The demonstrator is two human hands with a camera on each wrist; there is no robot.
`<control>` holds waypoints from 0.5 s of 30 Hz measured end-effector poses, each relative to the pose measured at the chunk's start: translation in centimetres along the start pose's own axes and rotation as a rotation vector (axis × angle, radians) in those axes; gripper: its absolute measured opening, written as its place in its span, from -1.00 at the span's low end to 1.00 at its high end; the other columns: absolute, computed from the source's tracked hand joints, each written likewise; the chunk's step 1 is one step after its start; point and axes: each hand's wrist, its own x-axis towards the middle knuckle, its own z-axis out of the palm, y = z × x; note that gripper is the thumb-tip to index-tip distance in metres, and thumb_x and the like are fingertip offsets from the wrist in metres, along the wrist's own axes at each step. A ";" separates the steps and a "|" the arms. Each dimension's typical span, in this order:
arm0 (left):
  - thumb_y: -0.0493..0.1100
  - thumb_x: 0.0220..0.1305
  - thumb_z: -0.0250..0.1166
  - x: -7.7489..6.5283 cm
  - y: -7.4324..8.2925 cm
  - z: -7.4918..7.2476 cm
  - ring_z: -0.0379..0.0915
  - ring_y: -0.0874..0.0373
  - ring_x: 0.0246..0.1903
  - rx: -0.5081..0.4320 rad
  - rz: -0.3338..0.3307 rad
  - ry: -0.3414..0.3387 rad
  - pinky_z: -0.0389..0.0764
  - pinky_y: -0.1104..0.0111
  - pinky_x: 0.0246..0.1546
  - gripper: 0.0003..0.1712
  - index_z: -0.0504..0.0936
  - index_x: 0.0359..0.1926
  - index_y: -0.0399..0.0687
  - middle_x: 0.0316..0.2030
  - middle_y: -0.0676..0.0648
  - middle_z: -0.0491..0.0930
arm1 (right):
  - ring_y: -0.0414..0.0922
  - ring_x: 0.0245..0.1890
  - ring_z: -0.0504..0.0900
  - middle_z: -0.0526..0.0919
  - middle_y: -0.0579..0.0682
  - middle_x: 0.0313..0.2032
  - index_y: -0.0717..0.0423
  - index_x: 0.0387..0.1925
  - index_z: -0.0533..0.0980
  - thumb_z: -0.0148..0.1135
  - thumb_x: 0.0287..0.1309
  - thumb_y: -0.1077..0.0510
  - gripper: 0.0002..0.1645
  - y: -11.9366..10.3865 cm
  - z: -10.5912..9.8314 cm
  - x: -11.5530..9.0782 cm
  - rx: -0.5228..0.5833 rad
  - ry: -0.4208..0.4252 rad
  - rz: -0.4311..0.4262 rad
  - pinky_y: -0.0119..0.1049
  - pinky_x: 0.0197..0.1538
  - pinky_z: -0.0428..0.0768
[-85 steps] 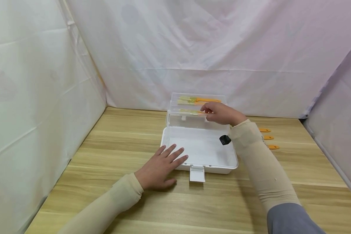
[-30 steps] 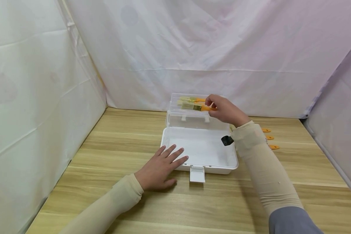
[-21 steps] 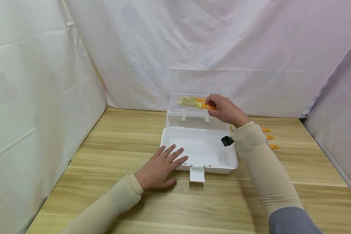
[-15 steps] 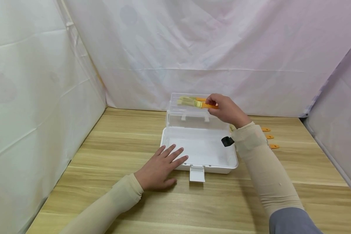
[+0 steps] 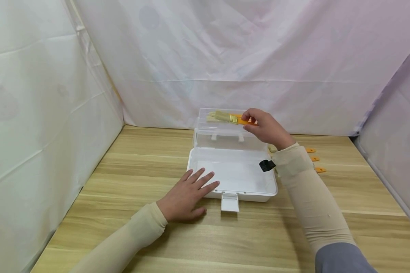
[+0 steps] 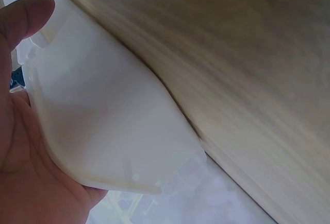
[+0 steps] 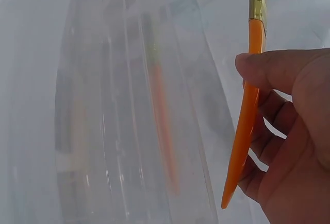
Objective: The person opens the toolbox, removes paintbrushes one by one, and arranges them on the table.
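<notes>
My right hand (image 5: 264,127) pinches the orange handle of a flat paintbrush (image 5: 227,116) between thumb and fingers, above the open clear lid (image 5: 218,137) of a white plastic box (image 5: 256,197). Its pale bristles point left. Behind it, pale bristles (image 5: 210,117) of another brush show at the lid. In the right wrist view, the held paintbrush (image 7: 242,131) is apart from the clear plastic, through which a blurred orange handle (image 7: 164,126) appears. My left hand (image 5: 188,195) rests with spread fingers over the box's front left corner; the left wrist view shows its palm against the white wall (image 6: 113,105).
Several orange-handled brushes (image 5: 320,170) lie on the wooden table (image 5: 140,163) right of the box, partly behind my right forearm. A white latch (image 5: 230,203) hangs at the box front. A black piece (image 5: 267,165) sits at my right wrist. White cloth walls (image 5: 232,45) enclose the table.
My right hand has lifted the paintbrush from the lower part of the lid and moved it up and slightly right. My left hand stays in place.
</notes>
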 end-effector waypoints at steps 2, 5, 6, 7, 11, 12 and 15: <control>0.23 0.19 0.29 0.0 0.0 0.0 -0.09 -0.12 0.49 -0.005 0.001 0.003 0.04 -0.09 0.39 -0.03 0.12 0.55 0.16 0.52 -0.06 0.06 | 0.05 -0.16 0.38 0.48 0.07 -0.11 0.10 -0.04 0.43 0.21 0.34 0.24 -0.80 0.0 0.0 -0.1 -0.001 -0.004 -0.002 -0.10 -0.24 0.43; 0.23 0.19 0.29 0.0 0.1 0.0 -0.09 -0.12 0.49 -0.002 0.004 0.004 0.04 -0.09 0.40 -0.03 0.12 0.55 0.16 0.52 -0.06 0.06 | 0.06 -0.16 0.37 0.46 0.08 -0.11 0.10 -0.01 0.42 0.19 0.36 0.22 -0.78 0.1 -0.1 -0.2 -0.002 -0.014 0.005 -0.11 -0.26 0.41; 0.23 0.19 0.29 0.0 0.1 -0.1 -0.09 -0.12 0.49 -0.001 0.005 0.005 0.04 -0.08 0.40 -0.03 0.12 0.55 0.16 0.52 -0.06 0.07 | 0.05 -0.16 0.37 0.46 0.08 -0.11 0.09 0.00 0.42 0.19 0.36 0.22 -0.77 0.1 -0.1 -0.2 -0.002 -0.017 0.008 -0.11 -0.25 0.41; 0.23 0.19 0.29 0.0 0.1 -0.1 -0.09 -0.12 0.49 0.003 0.006 0.004 0.04 -0.08 0.40 -0.04 0.13 0.55 0.15 0.52 -0.06 0.07 | 0.05 -0.16 0.37 0.46 0.08 -0.11 0.10 0.01 0.41 0.18 0.36 0.22 -0.77 0.1 -0.2 -0.3 -0.001 -0.021 0.010 -0.11 -0.24 0.41; 0.23 0.20 0.28 0.0 0.1 -0.1 -0.08 -0.12 0.49 0.010 0.008 0.002 0.05 -0.08 0.39 -0.04 0.13 0.54 0.16 0.52 -0.07 0.07 | 0.04 -0.14 0.37 0.46 0.08 -0.10 0.10 0.04 0.41 0.15 0.38 0.24 -0.76 0.1 -0.3 -0.4 -0.001 -0.030 0.003 -0.10 -0.19 0.42; 0.24 0.20 0.28 0.0 0.1 -0.1 -0.08 -0.12 0.49 0.012 0.008 0.000 0.05 -0.08 0.39 -0.04 0.13 0.54 0.16 0.52 -0.07 0.07 | 0.03 -0.14 0.37 0.46 0.08 -0.10 0.11 0.04 0.40 0.13 0.38 0.25 -0.76 0.1 -0.4 -0.5 0.005 -0.032 0.000 -0.10 -0.19 0.42; 0.24 0.19 0.28 0.0 0.1 -0.1 -0.07 -0.12 0.49 0.011 0.008 0.001 0.05 -0.09 0.39 -0.04 0.13 0.54 0.15 0.52 -0.07 0.07 | 0.03 -0.14 0.38 0.46 0.07 -0.09 0.09 0.05 0.40 0.11 0.39 0.25 -0.75 0.0 -0.6 -0.6 0.019 -0.035 -0.008 -0.09 -0.17 0.44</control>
